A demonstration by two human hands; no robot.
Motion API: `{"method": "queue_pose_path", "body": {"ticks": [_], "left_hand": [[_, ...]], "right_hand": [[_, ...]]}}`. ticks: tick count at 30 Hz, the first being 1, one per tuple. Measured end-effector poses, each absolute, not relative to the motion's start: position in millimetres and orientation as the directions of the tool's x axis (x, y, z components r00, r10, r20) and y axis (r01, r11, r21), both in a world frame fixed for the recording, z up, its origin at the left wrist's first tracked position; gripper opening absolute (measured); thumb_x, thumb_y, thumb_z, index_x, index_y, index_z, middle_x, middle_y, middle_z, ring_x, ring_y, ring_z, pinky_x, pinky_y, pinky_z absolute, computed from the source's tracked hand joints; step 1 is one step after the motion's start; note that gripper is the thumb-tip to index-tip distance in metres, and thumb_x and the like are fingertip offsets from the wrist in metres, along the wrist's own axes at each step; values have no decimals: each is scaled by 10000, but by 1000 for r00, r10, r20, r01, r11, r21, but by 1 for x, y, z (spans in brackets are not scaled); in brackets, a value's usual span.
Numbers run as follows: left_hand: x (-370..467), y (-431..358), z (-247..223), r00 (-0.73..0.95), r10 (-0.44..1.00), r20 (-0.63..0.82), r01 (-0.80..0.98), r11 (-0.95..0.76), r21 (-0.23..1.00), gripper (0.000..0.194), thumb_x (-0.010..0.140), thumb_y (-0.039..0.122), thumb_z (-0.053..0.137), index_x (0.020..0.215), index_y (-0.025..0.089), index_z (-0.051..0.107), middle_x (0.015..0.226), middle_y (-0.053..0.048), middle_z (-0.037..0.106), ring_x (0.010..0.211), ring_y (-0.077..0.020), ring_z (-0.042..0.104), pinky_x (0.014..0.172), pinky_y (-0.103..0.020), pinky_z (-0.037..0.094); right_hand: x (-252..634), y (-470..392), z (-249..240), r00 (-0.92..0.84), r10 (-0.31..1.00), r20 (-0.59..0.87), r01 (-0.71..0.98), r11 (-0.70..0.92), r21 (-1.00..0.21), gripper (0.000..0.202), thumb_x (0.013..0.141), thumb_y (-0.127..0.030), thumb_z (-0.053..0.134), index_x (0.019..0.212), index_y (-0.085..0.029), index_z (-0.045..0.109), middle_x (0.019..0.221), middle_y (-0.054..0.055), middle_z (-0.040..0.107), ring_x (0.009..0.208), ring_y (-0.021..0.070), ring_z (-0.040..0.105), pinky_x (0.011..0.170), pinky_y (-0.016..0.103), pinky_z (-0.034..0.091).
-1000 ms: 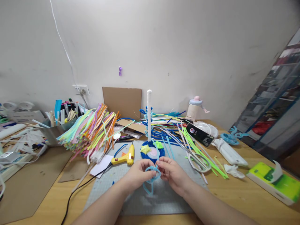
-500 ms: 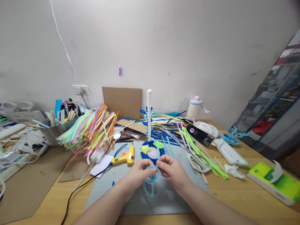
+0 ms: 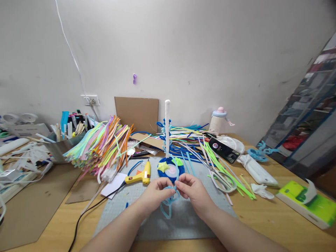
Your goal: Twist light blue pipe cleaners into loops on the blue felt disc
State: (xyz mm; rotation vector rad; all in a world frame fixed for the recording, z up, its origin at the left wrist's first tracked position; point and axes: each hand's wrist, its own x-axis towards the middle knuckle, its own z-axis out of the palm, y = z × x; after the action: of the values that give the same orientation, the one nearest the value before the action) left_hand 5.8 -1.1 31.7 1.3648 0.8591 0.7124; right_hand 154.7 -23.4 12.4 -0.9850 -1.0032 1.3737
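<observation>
Both hands work on a light-blue pipe cleaner bent into loops that hang below the fingers. My left hand pinches the looped part between thumb and fingers. My right hand grips a strand of it close by, and one free end rises above the fingertips. Just behind them stands a round dark-blue base with a yellow star and a green shape on it. A tall white stem with blue curled pieces around it rises behind the base.
A yellow glue gun lies left on the grey cutting mat. Scissors, green pipe cleaners and a phone lie to the right. A bundle of coloured pipe cleaners is at the left, beside a metal container.
The hanging light-blue loops have shifted slightly up and changed shape a little. Both hands stay in nearly the same place, still pinching.
</observation>
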Motion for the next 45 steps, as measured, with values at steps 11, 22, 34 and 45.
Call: {"method": "queue_pose_path", "body": {"ticks": [11, 22, 34, 45], "left_hand": [[7, -2, 30, 480, 873, -91, 81, 59, 995, 150, 608, 276, 606, 596, 139, 546, 546, 27, 475, 521, -85, 381, 519, -214, 281], [7, -2, 29, 436, 900, -24, 167, -55, 984, 86, 641, 222, 550, 594, 151, 538, 539, 32, 431, 531, -90, 368, 523, -209, 282], [8, -4, 25, 393, 910, 129, 170, -210, 963, 82, 660, 202, 522, 598, 161, 558, 588, 11, 487, 604, -125, 430, 575, -220, 329], [6, -4, 27, 353, 889, 291, 341, -412, 845, 112, 717, 221, 503, 705, 175, 604, 689, -11, 575, 680, -155, 491, 648, -243, 357]], "right_hand": [[153, -25, 15, -26, 999, 30, -176, 25, -984, 239, 632, -365, 691, 627, -175, 547, 497, -54, 470, 443, 66, 349, 439, 210, 261], [154, -24, 9, 4, 990, 142, -108, 141, -984, 175, 658, -313, 677, 670, -174, 571, 643, -9, 535, 607, 123, 464, 570, 235, 365], [157, -40, 15, -145, 831, 537, 256, 556, -791, 158, 773, -214, 537, 845, -256, 671, 842, 68, 616, 794, 208, 534, 717, 321, 401], [151, -19, 4, -100, 995, -14, -324, -45, -945, 216, 692, -376, 643, 740, -169, 605, 644, -12, 536, 567, 101, 448, 556, 221, 352]]}}
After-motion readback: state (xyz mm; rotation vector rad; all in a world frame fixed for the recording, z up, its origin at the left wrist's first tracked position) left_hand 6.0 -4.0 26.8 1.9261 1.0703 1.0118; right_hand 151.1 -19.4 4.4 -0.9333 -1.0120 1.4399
